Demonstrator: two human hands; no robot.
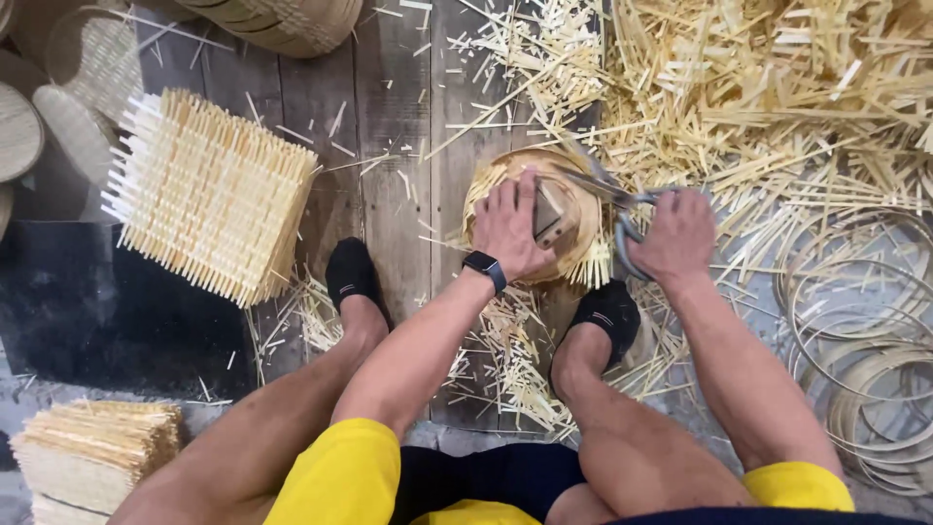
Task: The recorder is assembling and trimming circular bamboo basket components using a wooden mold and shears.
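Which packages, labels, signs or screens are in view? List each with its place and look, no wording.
Smartwatch: on the wrist of the left hand, which presses on a round woven bamboo piece; small dark rectangular screen, dark band.
No packages, labels or signs visible.

A round woven bamboo mat [530,219] lies flat on the plank floor between the person's feet, pale yellow, its loose strip ends sticking out raggedly around the rim; a small wooden block [552,219] rests on its centre; metal shears [612,199] cross its upper right edge, blades open over the protruding strips.
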